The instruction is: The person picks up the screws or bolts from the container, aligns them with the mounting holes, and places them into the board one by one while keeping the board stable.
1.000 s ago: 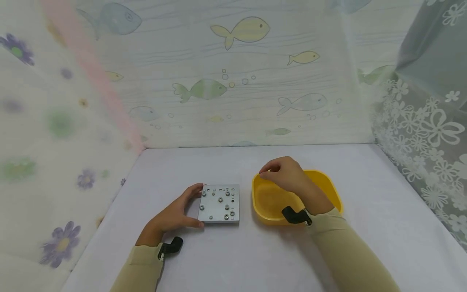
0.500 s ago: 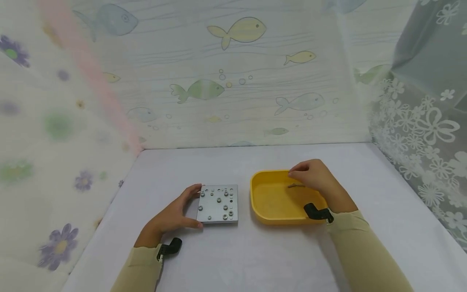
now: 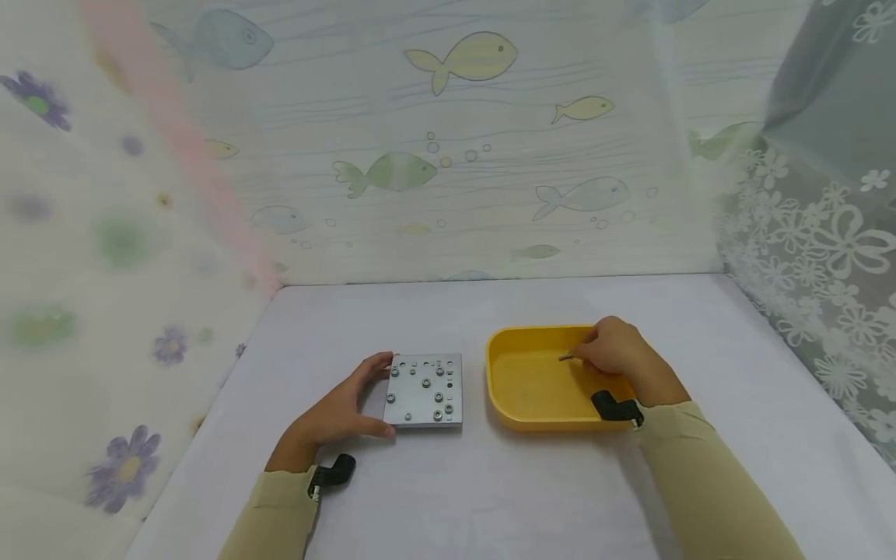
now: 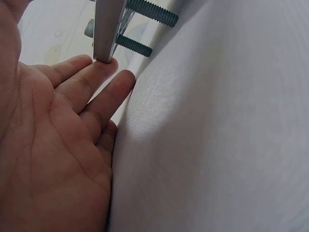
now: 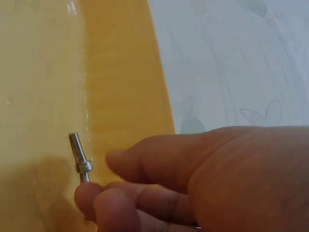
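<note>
A square silver metal plate (image 3: 413,398) lies at the left, with several socket-head screws (image 3: 426,383) in its face. My left hand (image 3: 341,408) holds its left side, the thumb at the near corner and the fingers at the far one. In the left wrist view, threaded screw shanks (image 4: 152,12) stick out from the plate's underside. My right hand (image 3: 619,354) reaches down into the yellow tray (image 3: 532,425). A small steel pin with a collar (image 5: 84,166) lies there beside its fingertips, partly covered by one. Thumb and forefinger stand apart, with no pinch visible.
A white cloth (image 3: 448,490) covers the table. A fish-print curtain (image 3: 392,233) hangs behind it, a flowered sheet (image 3: 133,342) at the left and a lace one (image 3: 833,311) at the right. A small black camera (image 3: 616,406) sits on the right wrist.
My right hand has moved right across the tray and then lowered to the pin, which came into sight on the way. The left hand still holds the plate.
</note>
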A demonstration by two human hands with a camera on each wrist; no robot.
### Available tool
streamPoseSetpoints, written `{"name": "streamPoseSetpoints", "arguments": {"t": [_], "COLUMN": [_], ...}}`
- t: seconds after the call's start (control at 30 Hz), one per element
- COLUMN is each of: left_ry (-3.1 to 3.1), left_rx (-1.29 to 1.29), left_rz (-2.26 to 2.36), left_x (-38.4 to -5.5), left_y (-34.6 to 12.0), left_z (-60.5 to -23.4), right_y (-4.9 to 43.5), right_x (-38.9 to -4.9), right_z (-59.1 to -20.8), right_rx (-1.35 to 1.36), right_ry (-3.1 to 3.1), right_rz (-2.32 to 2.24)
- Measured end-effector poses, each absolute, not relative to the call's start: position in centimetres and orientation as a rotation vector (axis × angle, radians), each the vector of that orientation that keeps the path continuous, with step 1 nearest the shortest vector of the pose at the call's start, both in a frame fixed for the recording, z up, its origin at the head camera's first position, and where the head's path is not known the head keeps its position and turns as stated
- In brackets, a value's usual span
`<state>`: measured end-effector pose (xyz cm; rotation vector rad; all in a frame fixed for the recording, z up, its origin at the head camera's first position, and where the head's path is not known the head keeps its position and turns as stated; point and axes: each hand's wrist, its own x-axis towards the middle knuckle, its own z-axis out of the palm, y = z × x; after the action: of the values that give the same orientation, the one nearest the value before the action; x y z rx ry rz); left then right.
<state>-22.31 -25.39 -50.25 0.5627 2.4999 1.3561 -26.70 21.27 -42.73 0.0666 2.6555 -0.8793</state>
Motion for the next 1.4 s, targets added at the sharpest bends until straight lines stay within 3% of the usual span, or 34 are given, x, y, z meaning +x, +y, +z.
{"name": "streamPoseSetpoints", "arguments": {"t": [0.37,1.03,1.4], "left_ry": [2.49,2.466,2.474], "left_rx": [0.557,0.537,0.534], "left_rz": [1.362,1.379,1.374], "left_x": [-22.2,-22.1,-22.1], "left_y": [-25.4,-25.6,-25.5], "left_z": [-50.1,-49.9,-50.0], "right_y": [21.2,20.4,20.4], "right_x": [-26.2,-26.7,-26.4], "right_z": [-42.4,-43.4,-42.9], "right_rx": [0.101,-0.175,-0.134], "right_ry": [2.676,2.754,2.726], "right_rz": [-0.745,-0.718,-0.637]}}
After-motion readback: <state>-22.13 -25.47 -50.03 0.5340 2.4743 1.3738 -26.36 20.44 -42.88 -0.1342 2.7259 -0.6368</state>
